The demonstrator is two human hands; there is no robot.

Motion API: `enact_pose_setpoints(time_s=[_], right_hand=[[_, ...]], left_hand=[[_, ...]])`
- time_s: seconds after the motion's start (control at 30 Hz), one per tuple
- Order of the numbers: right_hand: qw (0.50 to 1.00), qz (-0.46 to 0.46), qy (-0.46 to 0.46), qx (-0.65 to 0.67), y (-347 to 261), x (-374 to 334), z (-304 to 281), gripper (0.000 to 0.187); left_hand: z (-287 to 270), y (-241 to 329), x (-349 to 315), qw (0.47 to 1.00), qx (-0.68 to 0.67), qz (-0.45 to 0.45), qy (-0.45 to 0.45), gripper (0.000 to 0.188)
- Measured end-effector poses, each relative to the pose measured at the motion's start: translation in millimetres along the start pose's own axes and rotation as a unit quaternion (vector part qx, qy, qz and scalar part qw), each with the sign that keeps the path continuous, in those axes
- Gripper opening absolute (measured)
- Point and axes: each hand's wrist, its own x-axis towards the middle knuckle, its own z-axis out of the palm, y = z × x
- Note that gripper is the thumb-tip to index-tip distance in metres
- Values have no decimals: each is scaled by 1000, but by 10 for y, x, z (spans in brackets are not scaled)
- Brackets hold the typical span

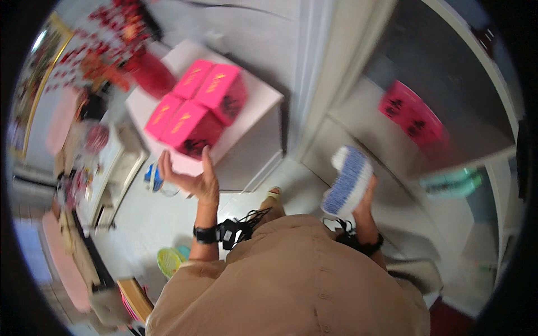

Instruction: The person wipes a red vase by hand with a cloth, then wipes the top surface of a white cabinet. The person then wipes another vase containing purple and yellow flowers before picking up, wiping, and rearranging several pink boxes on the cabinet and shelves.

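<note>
My right hand (368,199) grips a fuzzy oblong pad (348,180) with blue and white stripes, held up in front of a pale door frame. Most of its fingers are hidden behind the pad. My left hand (196,180) is raised and empty, its thumb and fingers spread. Just beyond it, several bright pink boxes (193,120) with gold and dark markings stand grouped on a white cabinet (263,106). The hand's fingertips come close to the front box in the picture; I cannot tell whether they touch it.
A red vase (150,73) with red-berried branches stands left of the boxes. At right is a dark glass panel (448,73) with a pink marked shape (413,115) and blurred green items (454,183) below. A yellow-green basket (169,262) sits on the floor at lower left.
</note>
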Motion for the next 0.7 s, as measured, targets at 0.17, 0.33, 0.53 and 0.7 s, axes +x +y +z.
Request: enact_pose_setpoints(time_s=[0.17,0.33,0.53,0.7], right_hand=[[972,-107,40,-206,75,-93,-166,34],[992,-124,28,-16,-274,-296,-312,38],[936,-210,278,51,-554,-539,-301,44],[910,-231,342,32,-671,-779,-284,43]], left_hand=[[310,540,-273,957,-236,55,-158,52],[997,1407,-476,815,-409,53,-407,32],[2064,2074,-829,730,-402,63,-549,59],[2767,2611,-821,741,-349,81,-568,87]])
